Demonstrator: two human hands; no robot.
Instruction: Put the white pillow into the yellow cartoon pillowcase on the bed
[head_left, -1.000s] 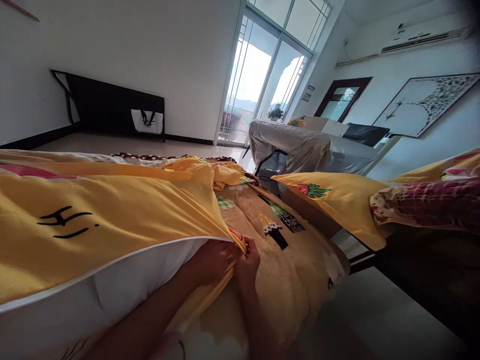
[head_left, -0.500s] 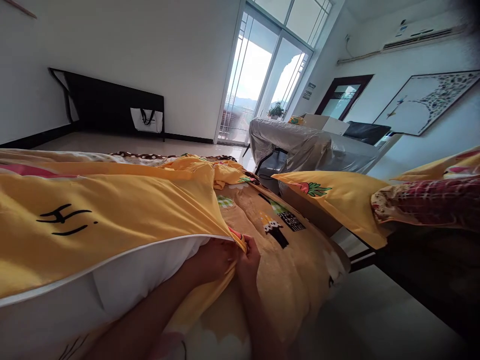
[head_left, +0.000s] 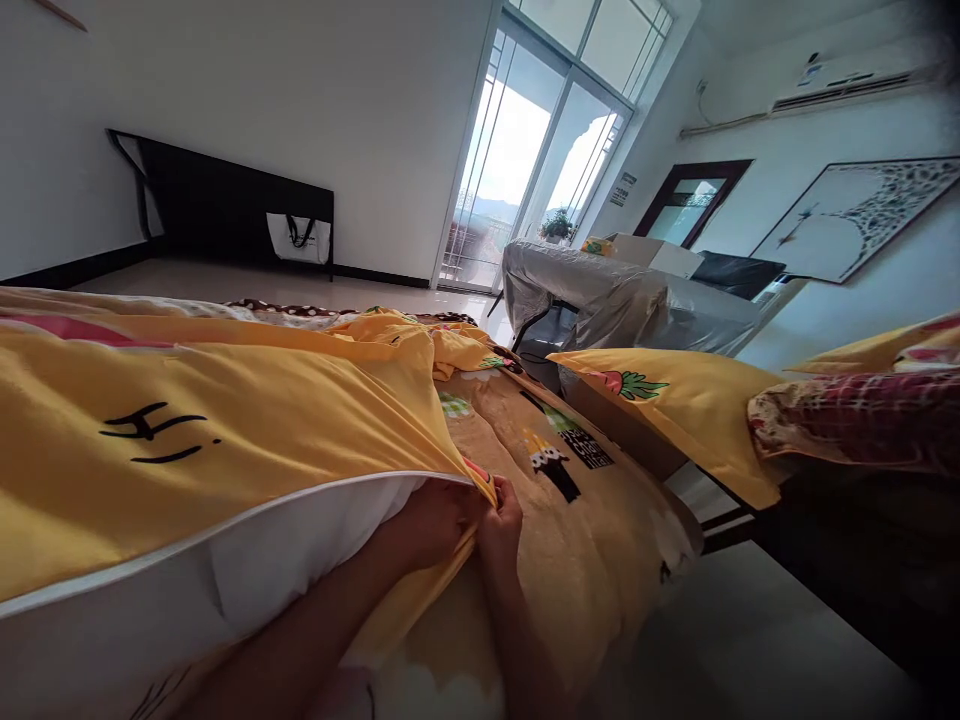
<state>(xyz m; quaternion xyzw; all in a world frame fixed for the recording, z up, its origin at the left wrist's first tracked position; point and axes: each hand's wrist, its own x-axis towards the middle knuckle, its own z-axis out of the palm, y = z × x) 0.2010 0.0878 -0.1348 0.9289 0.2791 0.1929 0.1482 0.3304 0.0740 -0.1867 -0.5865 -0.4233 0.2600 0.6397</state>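
A yellow duvet cover [head_left: 300, 420] with black "Hi" lettering spreads across the left and middle. Its white-edged mouth gapes toward me, and a white quilt [head_left: 277, 550] shows inside. My left hand [head_left: 442, 520] reaches into this opening at the right corner, closed and next to the quilt's edge; its fingers are mostly hidden, so I cannot make out what it holds. Just right of it, my right hand [head_left: 501, 515] pinches the bunched corner of the cover from outside. Under both hands lies a tan printed blanket [head_left: 555, 550].
A yellow pillow [head_left: 690, 390] and a dark red checked cloth bundle [head_left: 855, 415] are at the right. A plastic-draped table [head_left: 615, 285] stands behind the bed, near the glass doors [head_left: 517, 150]. By the wall, a white bag [head_left: 298, 238] rests against a black panel [head_left: 217, 200].
The view has shifted slightly. The printed part of the cover has moved a little to the right, toward my hands. Both hands stay at the same corner.
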